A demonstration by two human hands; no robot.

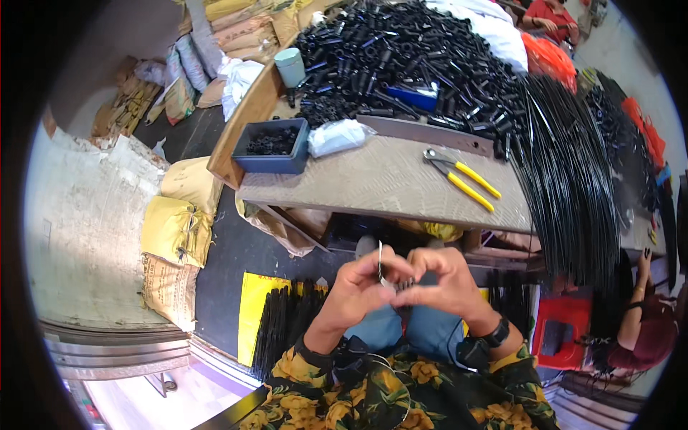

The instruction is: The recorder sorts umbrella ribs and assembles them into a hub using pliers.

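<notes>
Both of my hands meet above my lap, just in front of the table's near edge. The fingers of my left hand (358,288) close around a thin, twisted-looking strip (380,259) that stands up past the fingertips. My right hand (448,285) is closed too, thumb and fingers bent towards the left hand. Small dark and light ribbed bits show between the two hands, mostly covered by fingers; their kind is unclear. Yellow-handled pliers (462,180) lie on the table (358,185) beyond the right hand, apart from it.
Black plastic parts (408,57) heap up at the back. A grey-blue bin (272,147) of small black pieces, a clear plastic bag (339,137) and a pale green cup (289,67) stand left. Long black rods (566,172) overhang the right edge. A red stool (561,333) and co-workers are at right.
</notes>
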